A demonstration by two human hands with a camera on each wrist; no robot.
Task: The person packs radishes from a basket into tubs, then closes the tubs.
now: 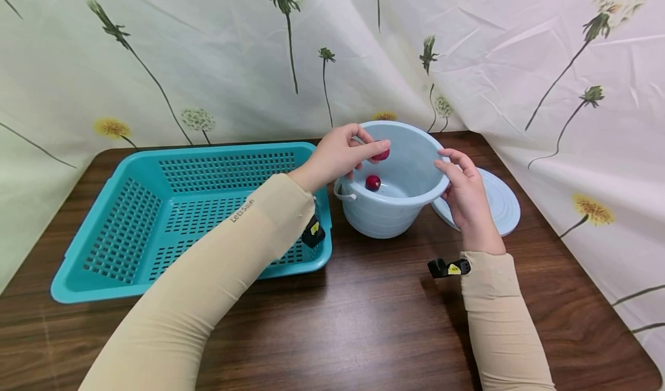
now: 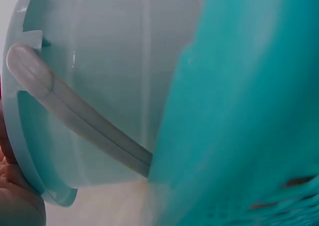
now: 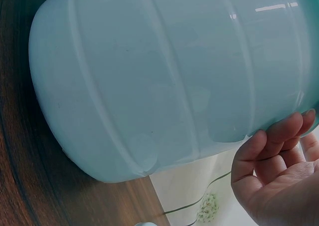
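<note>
Over the mouth of a light-blue bucket (image 1: 381, 220), my left hand (image 1: 345, 151) pinches a small round red radish (image 1: 382, 154) between thumb and fingers. A second radish (image 1: 372, 183), with a pale spot, lies inside the bucket. On the right side, my right hand (image 1: 464, 192) grips the bucket's rim with thumb and fingertips. In the right wrist view those fingers (image 3: 286, 128) curl at the rim beside the bucket's ribbed wall. The left wrist view shows the bucket's handle (image 2: 94, 121) hanging down its side; the held radish is mostly hidden there.
A turquoise slotted basket (image 1: 171, 206) stands left of the bucket, its right end beneath my left forearm. Behind my right hand, a round light-blue lid (image 1: 501, 200) lies on the dark wooden table (image 1: 358, 321). A flower-printed cloth (image 1: 234, 50) hangs along the back and right edges.
</note>
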